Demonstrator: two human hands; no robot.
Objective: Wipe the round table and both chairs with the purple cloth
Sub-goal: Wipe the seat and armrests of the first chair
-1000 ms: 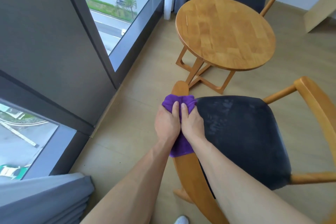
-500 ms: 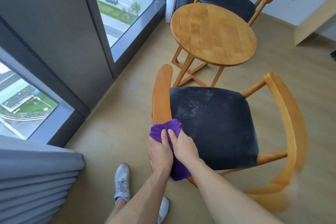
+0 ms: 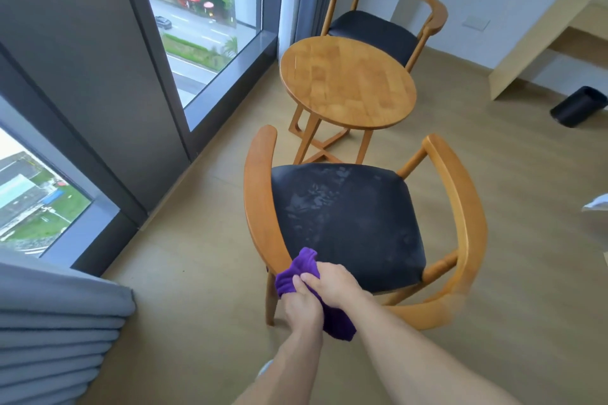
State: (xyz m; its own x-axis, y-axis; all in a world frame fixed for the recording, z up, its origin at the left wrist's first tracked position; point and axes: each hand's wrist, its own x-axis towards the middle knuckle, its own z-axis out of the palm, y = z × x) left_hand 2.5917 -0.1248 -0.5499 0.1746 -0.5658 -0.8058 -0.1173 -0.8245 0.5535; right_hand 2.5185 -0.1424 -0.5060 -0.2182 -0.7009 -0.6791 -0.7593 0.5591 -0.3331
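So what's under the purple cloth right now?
The purple cloth is wrapped over the near chair's wooden rail, gripped by both hands. The wood beneath it is covered.

Glossy wooden near chair (image 3: 260,207), smeared black seat (image 3: 348,223), plush purple cloth (image 3: 296,273)

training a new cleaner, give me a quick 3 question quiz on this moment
1. True or false: the purple cloth lies on the round table.
2. Which part of the near chair is the cloth wrapped on? A) seat B) curved wooden armrest rail C) front leg
3. Fill in: the cloth is held by ___ hand(s).

Key: 1. False; it is on the near chair's rail. 2. B. 3. Both; the left hand and right hand grip it together.
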